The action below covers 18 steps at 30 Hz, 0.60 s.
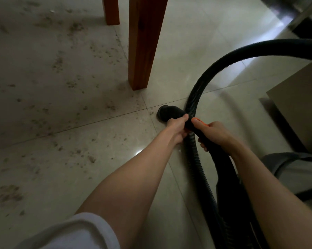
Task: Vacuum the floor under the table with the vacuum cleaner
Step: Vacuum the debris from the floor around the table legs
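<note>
1. While both hands clamp the black vacuum nozzle (169, 114), left hand (176, 127) fingers wrapped near its mouth, right hand (212, 134) behind, it rests on pale tile by the wooden desk leg (144, 42).
2. Crumbs (58, 63) cover the floor (79, 141); vacuuming seems barely begun.

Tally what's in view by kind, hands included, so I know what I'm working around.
Square red-brown wooden table legs: 2 (near, far)
Black ribbed vacuum hose: 1
Black round vacuum nozzle: 1
Hands on the wand: 2 (left, right)
Beige box: 1
Total: 7
</note>
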Available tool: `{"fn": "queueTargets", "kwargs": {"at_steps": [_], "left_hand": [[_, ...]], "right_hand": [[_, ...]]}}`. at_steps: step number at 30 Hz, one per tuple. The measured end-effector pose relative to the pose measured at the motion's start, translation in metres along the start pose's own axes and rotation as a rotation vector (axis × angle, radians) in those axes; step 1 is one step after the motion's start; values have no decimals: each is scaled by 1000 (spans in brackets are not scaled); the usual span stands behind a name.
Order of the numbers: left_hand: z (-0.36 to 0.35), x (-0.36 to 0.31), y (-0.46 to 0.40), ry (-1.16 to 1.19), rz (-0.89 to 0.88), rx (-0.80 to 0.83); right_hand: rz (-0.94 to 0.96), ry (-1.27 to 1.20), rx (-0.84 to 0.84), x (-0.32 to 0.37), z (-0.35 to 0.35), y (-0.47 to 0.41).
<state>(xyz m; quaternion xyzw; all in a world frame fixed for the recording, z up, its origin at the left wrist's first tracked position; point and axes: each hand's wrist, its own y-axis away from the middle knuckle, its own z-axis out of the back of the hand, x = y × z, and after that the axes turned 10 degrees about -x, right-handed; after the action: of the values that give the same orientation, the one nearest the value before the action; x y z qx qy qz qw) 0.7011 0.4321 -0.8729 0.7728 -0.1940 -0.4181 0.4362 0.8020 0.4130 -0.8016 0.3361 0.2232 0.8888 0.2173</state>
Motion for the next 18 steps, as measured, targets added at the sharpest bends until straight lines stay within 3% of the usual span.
{"fn": "queueTargets", "kwargs": {"at_steps": [10, 18], "left_hand": [[-1, -20, 2, 147, -19, -26], [-5, -27, 9, 89, -41, 19]], "right_hand": [[-57, -125, 85, 7, 20, 27], [1, -148, -3, 15, 13, 40]]}}
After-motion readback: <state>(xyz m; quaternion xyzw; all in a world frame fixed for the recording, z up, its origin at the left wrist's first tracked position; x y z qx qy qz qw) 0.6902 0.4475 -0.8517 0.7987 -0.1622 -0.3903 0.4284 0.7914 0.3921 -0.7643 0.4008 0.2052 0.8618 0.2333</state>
